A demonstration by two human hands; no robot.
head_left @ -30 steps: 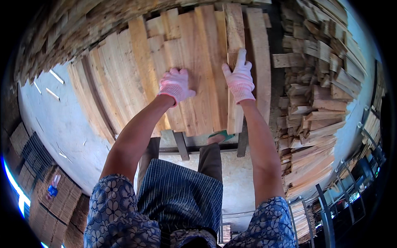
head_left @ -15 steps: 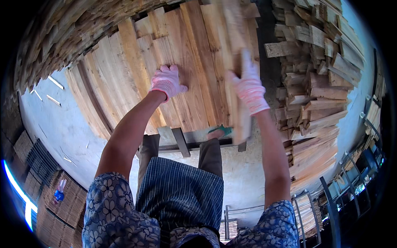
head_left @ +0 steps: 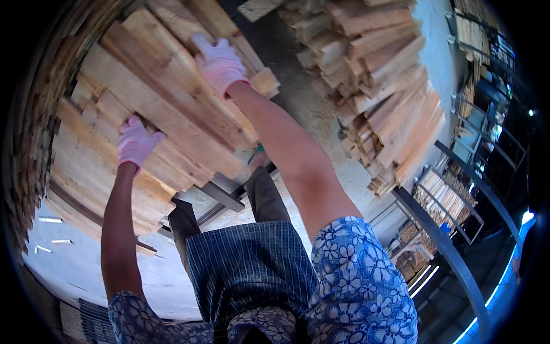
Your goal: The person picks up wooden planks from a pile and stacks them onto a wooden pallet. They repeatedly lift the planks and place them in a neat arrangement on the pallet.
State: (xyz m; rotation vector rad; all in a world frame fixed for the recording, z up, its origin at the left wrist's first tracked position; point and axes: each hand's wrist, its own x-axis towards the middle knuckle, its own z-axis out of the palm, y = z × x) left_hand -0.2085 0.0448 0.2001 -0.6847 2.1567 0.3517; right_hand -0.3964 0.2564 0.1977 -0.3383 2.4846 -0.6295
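Note:
Pale wooden planks (head_left: 123, 69) lie side by side in a broad row on a dark metal frame (head_left: 220, 195). Both my hands wear pink-and-white knit gloves. Resting on the planks left of the middle, my left hand (head_left: 136, 140) has its fingers against the wood and the thumb spread to the side. Farther along the row, near its right end, my right hand (head_left: 222, 66) lies over a plank with fingers and thumb apart. Neither hand is wrapped round a plank. The right fingertips are slightly blurred.
A tall stack of boards (head_left: 34, 143) borders the row on the left. On the right, a loose pile of planks (head_left: 395, 114) covers the floor. Metal racks (head_left: 447, 241) stand beyond it. Thin wood offcuts (head_left: 61, 241) lie on the pale floor at lower left.
My view has turned to the right. The plank at my right hand, which was blurred with motion and stuck out toward me, no longer stands out from the row. My left hand stays on the planks.

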